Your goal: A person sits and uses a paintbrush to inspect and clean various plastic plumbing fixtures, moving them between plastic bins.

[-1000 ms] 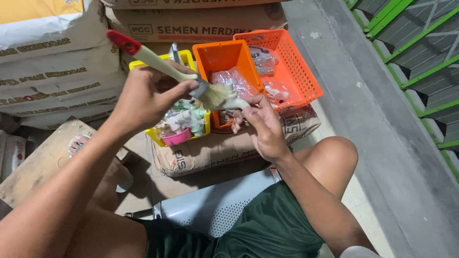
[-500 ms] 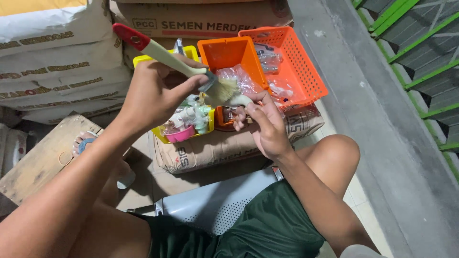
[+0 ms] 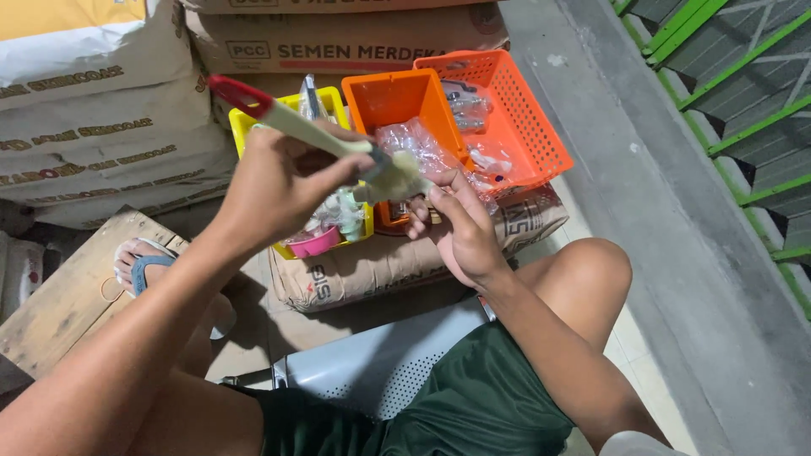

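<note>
My left hand (image 3: 274, 181) grips a paintbrush (image 3: 325, 139) with a cream handle and a red tip; its bristles point right and rest against what my right hand holds. My right hand (image 3: 460, 224) pinches a small object, mostly hidden by fingers and bristles, just in front of an orange bin (image 3: 397, 101) filled with clear plastic packets. A yellow bin (image 3: 241, 127) sits behind my left hand, partly hidden by it.
An orange mesh basket (image 3: 528, 127) with small packets stands right of the orange bin. All bins rest on a brown paper sack (image 3: 372, 266). More sacks are stacked at the back left. A wooden board (image 3: 63, 291) lies left, a grey perforated seat (image 3: 380, 363) under me.
Both hands have drifted slightly right and nearer the bins. The brush still bears on the object in my right hand.
</note>
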